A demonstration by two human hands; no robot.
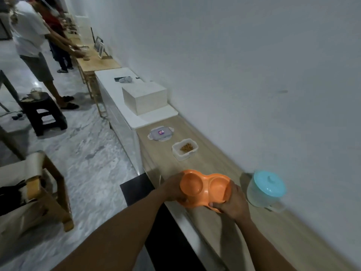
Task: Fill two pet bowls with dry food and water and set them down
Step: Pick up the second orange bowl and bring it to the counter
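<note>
The orange double bowl [203, 189] sits low in the view at about 6 o'clock, held over the near edge of the wooden counter [214, 161]. Both its wells look empty. Whether its base touches the counter cannot be told. The left hand [173, 189] is clamped on the bowl's left end, fingers wrapped under the rim. The right hand [232, 203] grips the bowl's right end, thumb on top and fingertips [212, 204] curled beneath.

At 3 o'clock from the bowl, just beside the right hand, stands a clear jug [263, 189] with a blue lid [270, 183], close to the wall [254, 55]. At 12 o'clock from the bowl, apart from it, an open white tub [184, 150] holds brown dry food [187, 147]. Just beyond the tub, toward 11 o'clock, its clear lid [160, 134] lies flat on the counter.

Farther on at 11 o'clock a white cabinet [109, 75] carries a pale box [144, 98]. At 9 o'clock a black stool [44, 112] stands on the marbled floor [88, 163], and a wooden chair [39, 184] is at 8 o'clock. At 10 o'clock other people [29, 36] stand at a further table [95, 63].
</note>
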